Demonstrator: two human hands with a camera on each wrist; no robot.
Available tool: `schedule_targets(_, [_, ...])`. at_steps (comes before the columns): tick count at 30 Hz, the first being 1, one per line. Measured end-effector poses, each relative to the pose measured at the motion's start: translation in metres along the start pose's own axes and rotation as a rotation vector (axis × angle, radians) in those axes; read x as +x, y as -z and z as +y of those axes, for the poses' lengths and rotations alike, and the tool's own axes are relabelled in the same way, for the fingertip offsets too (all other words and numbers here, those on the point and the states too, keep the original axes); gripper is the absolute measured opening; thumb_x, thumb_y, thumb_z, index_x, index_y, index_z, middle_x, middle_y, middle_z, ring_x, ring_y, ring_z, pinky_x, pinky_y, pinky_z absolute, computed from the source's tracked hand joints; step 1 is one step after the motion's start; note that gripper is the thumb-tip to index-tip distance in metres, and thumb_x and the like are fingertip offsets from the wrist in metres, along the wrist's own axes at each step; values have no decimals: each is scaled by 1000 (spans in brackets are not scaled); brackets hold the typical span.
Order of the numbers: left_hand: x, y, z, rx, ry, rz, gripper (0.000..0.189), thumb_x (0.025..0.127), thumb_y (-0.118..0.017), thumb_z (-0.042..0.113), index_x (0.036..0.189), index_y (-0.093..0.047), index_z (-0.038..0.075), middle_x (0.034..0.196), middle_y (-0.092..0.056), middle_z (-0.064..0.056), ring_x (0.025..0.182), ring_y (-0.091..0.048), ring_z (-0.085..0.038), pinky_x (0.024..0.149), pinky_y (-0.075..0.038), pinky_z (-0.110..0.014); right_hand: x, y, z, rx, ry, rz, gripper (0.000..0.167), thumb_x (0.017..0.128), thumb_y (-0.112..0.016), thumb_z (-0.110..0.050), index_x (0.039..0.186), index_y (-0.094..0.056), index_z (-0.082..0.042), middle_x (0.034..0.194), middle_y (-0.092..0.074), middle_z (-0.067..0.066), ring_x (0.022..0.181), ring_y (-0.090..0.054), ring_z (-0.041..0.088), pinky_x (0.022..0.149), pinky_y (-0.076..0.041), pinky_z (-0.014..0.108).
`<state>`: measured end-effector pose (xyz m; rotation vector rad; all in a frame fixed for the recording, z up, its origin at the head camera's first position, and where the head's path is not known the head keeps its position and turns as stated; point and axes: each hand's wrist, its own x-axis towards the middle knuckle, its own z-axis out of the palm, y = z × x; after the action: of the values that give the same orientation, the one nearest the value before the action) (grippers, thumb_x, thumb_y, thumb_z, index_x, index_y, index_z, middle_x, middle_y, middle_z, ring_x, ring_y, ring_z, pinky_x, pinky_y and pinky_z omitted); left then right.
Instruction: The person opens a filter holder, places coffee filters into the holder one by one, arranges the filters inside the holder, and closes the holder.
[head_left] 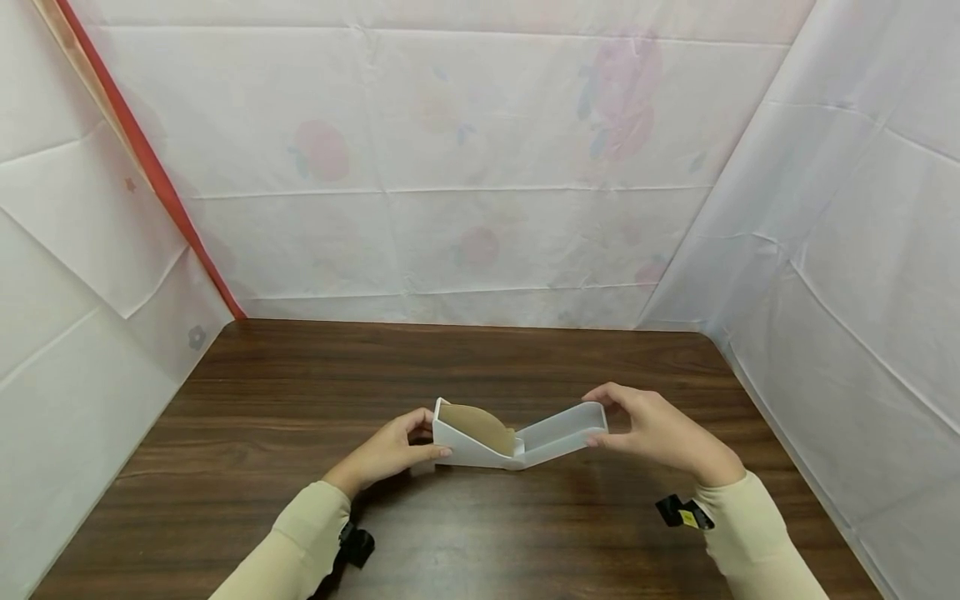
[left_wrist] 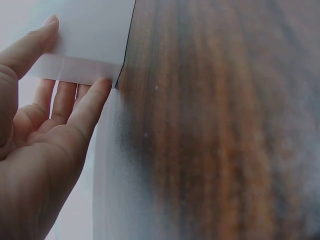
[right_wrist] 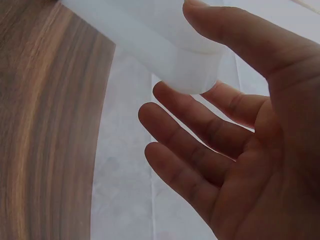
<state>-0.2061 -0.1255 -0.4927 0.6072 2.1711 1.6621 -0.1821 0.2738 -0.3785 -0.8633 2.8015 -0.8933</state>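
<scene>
A white box (head_left: 471, 451) with a hinged lid stands in the middle of the table in the head view. Inside it sits a brown, round-edged sheet or stack of paper (head_left: 476, 423) that looks like coffee filters. My left hand (head_left: 388, 452) holds the box's left end, thumb on the near side and fingers at the end wall (left_wrist: 75, 67). The translucent lid (head_left: 562, 432) is swung out to the right and tilts upward. Its raised end is between the thumb and fingers of my right hand (head_left: 660, 427); three fingers spread loosely in the right wrist view.
The dark wood table (head_left: 337, 358) lies under both hands. White patterned sheeting (head_left: 480, 167) hangs behind it and on both sides, with a red strip (head_left: 161, 179) at the left corner. A black wrist camera (head_left: 356, 546) sits on each sleeve.
</scene>
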Motion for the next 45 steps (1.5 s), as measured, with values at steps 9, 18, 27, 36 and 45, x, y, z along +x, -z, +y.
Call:
schedule_targets(9, [-1,0,1,2,6,0,38,90,-78,22,118,-59,6,116,-67,-8,110,-63,-25,84,-53,-32,-3,-3,4,25,-6,13,40,86,-82,-33,118,-63,-17,103,-68,-10,96,-65,13,78,-55,36])
schedule_targets(18, [-2,0,4,-6,4,-2,38,90,-78,23,119,-59,6,115,-67,-7,109,-63,-25,84,-53,-33,0,-4,3,24,14,26,41,86,-81,-35,118,-63,-17,103,-67,-11,94,-65,9,78,-54,33])
schedule_targets(27, [-3,0,6,-1,15,-1,39,90,-78,24,119,-58,6,116,-66,-7,109,-63,-24,85,-53,-33,4,-6,-4,53,37,38,38,88,-80,-32,118,-63,-18,102,-67,-10,93,-65,9,75,-54,30])
schedule_targets(36, [-3,0,6,0,9,-3,39,90,-78,23,119,-58,6,116,-66,-7,109,-63,-24,85,-53,-32,10,-9,-10,90,81,56,36,89,-79,-28,118,-63,-14,102,-67,-8,92,-65,11,73,-56,39])
schedule_targets(45, [-2,0,5,6,-7,-5,38,90,-78,23,118,-59,6,115,-67,-7,108,-64,-23,84,-53,-32,17,-13,-16,81,103,72,36,89,-80,-29,119,-62,-18,104,-66,-12,93,-65,9,74,-55,32])
